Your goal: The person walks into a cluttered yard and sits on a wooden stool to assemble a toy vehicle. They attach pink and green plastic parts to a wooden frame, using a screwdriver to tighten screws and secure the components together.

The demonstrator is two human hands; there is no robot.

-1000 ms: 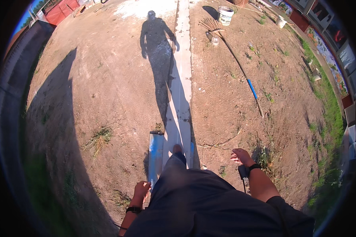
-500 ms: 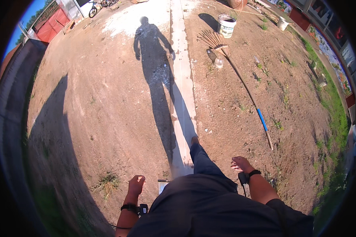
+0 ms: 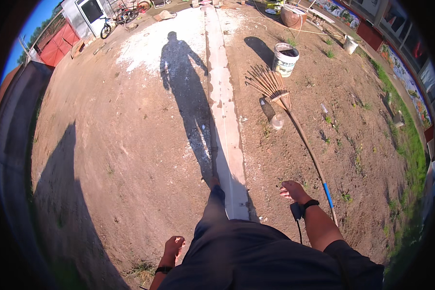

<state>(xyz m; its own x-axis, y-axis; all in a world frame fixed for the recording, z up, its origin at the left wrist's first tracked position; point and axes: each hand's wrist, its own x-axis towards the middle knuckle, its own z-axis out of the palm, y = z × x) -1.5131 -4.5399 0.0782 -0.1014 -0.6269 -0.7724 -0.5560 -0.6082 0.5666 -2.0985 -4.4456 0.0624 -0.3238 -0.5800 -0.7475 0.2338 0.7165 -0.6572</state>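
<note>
My left hand (image 3: pixel 173 247) hangs low by my hip, fingers loosely curled and holding nothing. Out to the right over bare soil, my right hand (image 3: pixel 293 191) is also free, its fingers slack and half bent. Nearest to it lies a rake (image 3: pixel 306 137) with a fan of tines, a long wooden handle and a blue band. A clear container (image 3: pixel 277 121) stands on the dirt just below the rake head. My leg (image 3: pixel 214 203) is stepping forward beside a pale concrete strip (image 3: pixel 233 159).
Behind the rake is a white bucket (image 3: pixel 285 62) with dark contents. A smaller white bucket (image 3: pixel 350 45) stands farther right. Bicycles (image 3: pixel 123 18) lean near a shed at far left. White powder (image 3: pixel 137 54) covers some ground. A wall (image 3: pixel 14 106) borders the left side.
I have walked forward, so the rake, bucket and container sit nearer. The other leg now leads. My left hand has swung back lower; the right stays about level.
</note>
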